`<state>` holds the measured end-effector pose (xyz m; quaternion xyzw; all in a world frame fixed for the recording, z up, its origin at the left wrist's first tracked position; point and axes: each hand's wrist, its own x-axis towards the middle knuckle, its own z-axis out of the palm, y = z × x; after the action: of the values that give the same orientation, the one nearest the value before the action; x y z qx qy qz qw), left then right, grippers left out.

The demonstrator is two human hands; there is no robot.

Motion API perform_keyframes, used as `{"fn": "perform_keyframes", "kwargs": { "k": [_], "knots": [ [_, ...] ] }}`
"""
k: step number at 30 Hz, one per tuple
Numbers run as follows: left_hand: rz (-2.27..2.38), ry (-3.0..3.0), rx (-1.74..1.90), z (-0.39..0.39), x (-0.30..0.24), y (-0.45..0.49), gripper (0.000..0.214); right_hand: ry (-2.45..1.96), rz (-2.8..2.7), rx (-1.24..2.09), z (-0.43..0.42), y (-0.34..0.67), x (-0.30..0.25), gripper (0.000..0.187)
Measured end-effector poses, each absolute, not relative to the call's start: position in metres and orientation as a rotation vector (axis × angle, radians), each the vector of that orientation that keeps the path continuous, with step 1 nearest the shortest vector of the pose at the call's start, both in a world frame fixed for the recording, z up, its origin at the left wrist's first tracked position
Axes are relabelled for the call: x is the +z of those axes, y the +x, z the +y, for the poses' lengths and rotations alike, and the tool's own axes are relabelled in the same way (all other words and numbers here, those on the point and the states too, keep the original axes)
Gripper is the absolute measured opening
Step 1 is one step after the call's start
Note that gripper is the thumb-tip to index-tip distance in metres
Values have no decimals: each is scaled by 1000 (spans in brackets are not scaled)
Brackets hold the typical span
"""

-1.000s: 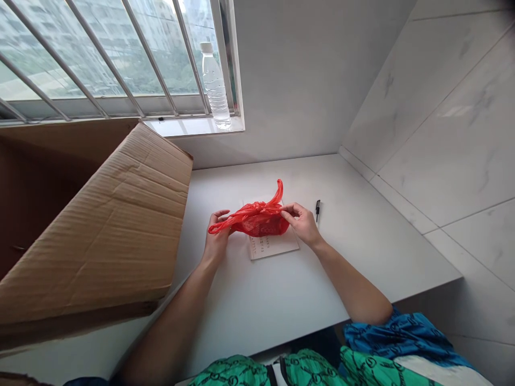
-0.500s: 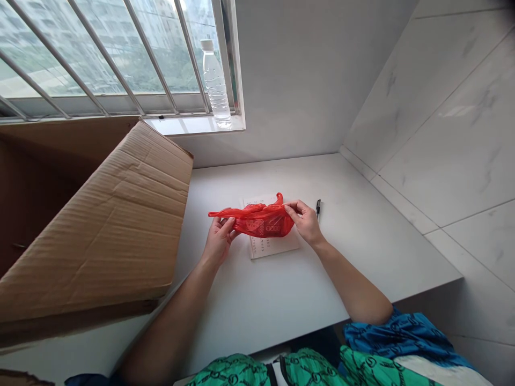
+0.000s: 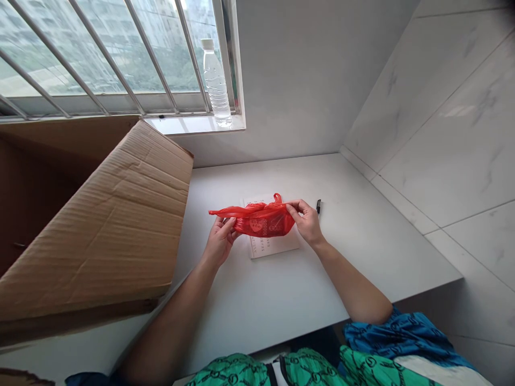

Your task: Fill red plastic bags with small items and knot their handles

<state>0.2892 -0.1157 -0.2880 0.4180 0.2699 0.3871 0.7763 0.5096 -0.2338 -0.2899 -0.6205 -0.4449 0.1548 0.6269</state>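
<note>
A crumpled red plastic bag is held a little above the white table between both hands. My left hand pinches its left end, fingers closed on the thin twisted part. My right hand grips the right end with thumb and fingers closed. A sheet of paper with printed lines lies flat on the table right under the bag, partly hidden by it. A black pen rests just beyond my right hand.
A big open cardboard box with its flap leaning over the table fills the left side. A clear water bottle stands on the sill of a barred window. Tiled wall runs along the right.
The bag's raised loose handle has been pulled down and the bag drawn out more level between the hands. Both hands lifted slightly and stayed closed on it.
</note>
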Motion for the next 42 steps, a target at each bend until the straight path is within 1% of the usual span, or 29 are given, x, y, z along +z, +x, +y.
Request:
{"fn": "perform_keyframes", "kwargs": {
  "k": [7, 12, 15, 18, 23, 27, 34, 42],
  "knots": [
    [570, 884, 827, -115, -290, 289, 36, -1423, -1019, 336, -235, 509, -289, 28],
    [562, 869, 823, -116, -289, 288, 34, -1398, -1018, 302, -237, 506, -285, 25],
    [564, 850, 812, -117, -287, 288, 35, -1366, -1040, 226, -240, 502, -281, 21],
    [577, 806, 803, -117, -286, 288, 40, -1364, -1081, 115, -244, 498, -277, 18],
    [584, 755, 799, -117, -285, 289, 41, -1409, -1133, -15, -247, 496, -275, 19],
    [567, 753, 793, -117, -284, 290, 37, -1430, -1134, -9, -247, 497, -277, 21],
    [553, 783, 780, -118, -283, 290, 22, -1438, -1103, 43, -247, 498, -276, 24],
    [551, 799, 756, -116, -287, 289, 24, -1453, -1073, 121, -246, 497, -276, 26]
  ]
}}
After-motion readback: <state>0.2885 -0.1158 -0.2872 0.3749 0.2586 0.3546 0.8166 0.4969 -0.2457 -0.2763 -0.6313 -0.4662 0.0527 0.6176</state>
